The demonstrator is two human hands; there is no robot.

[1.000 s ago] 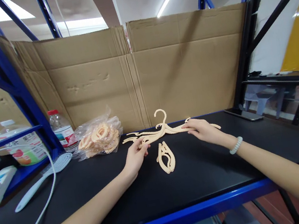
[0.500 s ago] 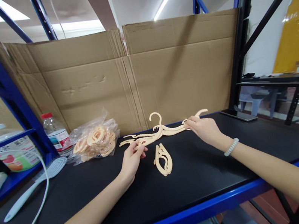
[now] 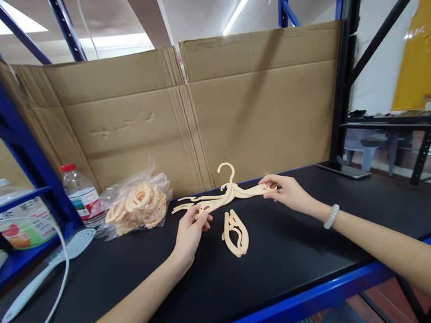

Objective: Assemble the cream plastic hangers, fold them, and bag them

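A cream folding clothes hanger (image 3: 227,197) lies toward the back of the black tabletop, its hook pointing up. My left hand (image 3: 189,233) pinches its left arm. At the right arm's outer end, my right hand (image 3: 290,193) has its thumb and fingers closed round the tip. Slim cream arms (image 3: 184,207) stick out past my left hand; whether they belong to this hanger or to others under it, I cannot tell. In front of it a folded cream hanger (image 3: 236,233) lies flat, touched by neither hand.
At the left sit a clear bag of folded cream hangers (image 3: 138,205), a red-capped bottle (image 3: 82,197), a pale blue brush (image 3: 69,249) and a white cable (image 3: 67,274). A phone-like dark slab (image 3: 343,169) lies back right. Cardboard (image 3: 268,108) walls the rear.
My right hand has drawn slightly inward and curled round the hanger's right end. The outer piece that stuck out beyond it no longer shows. My left hand keeps its hold.
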